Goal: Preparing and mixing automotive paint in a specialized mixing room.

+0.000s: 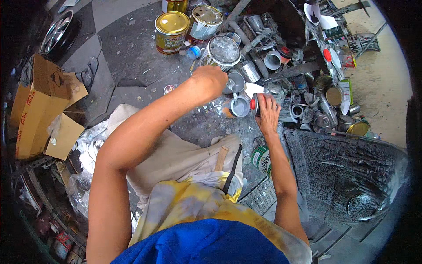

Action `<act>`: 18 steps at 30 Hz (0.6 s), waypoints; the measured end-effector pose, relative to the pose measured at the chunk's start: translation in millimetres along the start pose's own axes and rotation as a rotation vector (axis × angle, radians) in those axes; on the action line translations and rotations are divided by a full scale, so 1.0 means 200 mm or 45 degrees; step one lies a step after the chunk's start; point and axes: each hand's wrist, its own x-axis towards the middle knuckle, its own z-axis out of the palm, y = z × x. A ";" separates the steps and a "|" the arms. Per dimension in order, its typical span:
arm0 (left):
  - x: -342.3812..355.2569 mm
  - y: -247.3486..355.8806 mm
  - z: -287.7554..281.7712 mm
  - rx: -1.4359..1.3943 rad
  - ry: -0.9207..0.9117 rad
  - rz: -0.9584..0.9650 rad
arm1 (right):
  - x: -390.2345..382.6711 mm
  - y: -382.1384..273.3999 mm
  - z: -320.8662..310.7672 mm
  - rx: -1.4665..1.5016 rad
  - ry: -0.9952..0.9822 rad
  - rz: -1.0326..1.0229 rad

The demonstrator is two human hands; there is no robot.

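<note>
My left hand (212, 80) is closed in a fist beside a small grey metal can (236, 82); its fingertips are hidden, so what they grip cannot be told. A pale grey streak, either paint or a thin tool, runs from this can toward a cup of grey paint (240, 107) just below it. To the right of the cup, my right hand (268, 112) has its fingers wrapped over a dark container with a red cap (253, 104), mostly covered by the hand. A white piece of paper (253, 90) lies between the grey can and my right hand.
Beyond my left hand stand a paint-smeared tin (223, 50) and a gold-lidded paint can (172, 33). Cluttered used cans and pipes (272, 59) fill the right side. A green can (261, 159) lies by my right forearm. Cardboard boxes (39, 116) stand left.
</note>
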 end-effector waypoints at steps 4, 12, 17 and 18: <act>0.17 -0.04 0.16 -0.121 -0.116 -0.017 | 0.01 0.01 -0.05 0.060 0.041 0.042; 0.66 0.17 1.03 -1.571 0.178 -0.471 | -0.21 0.04 0.25 0.759 0.293 0.638; 0.76 0.20 1.18 -0.910 0.498 0.068 | -0.30 -0.10 0.39 1.041 0.386 0.761; 0.77 0.27 1.15 -0.829 0.400 0.270 | -0.35 -0.09 0.41 1.085 0.398 0.850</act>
